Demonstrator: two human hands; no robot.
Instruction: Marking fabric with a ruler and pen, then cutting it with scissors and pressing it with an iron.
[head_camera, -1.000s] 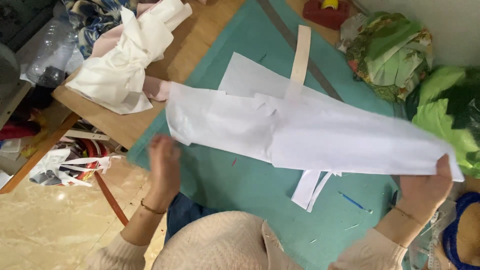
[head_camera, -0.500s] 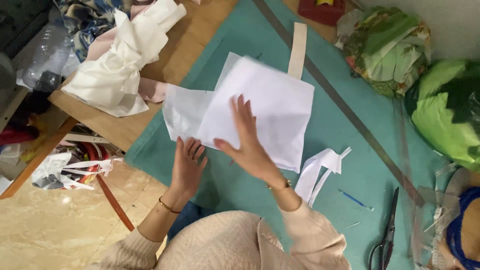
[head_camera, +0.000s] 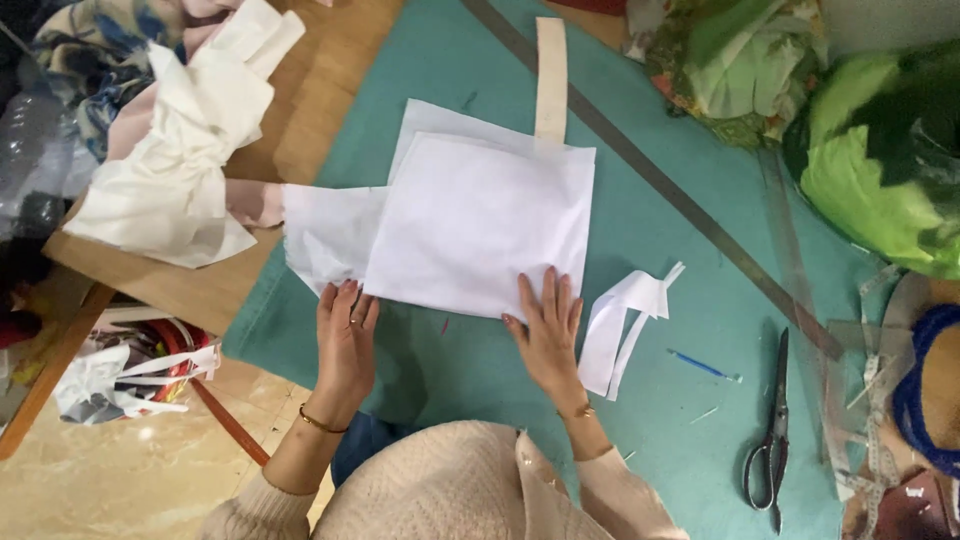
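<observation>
Folded white fabric (head_camera: 480, 225) lies flat on the teal mat (head_camera: 690, 290). Left hand (head_camera: 345, 335), at 7 o'clock of the fabric, and right hand (head_camera: 548, 325), at 5 o'clock, press its near edge, fingers extended, grasping nothing. Scissors (head_camera: 772, 435) lie at 4 o'clock.

White fabric (head_camera: 470, 230), folded apparently double, lies flat on the teal mat (head_camera: 680, 130).
</observation>
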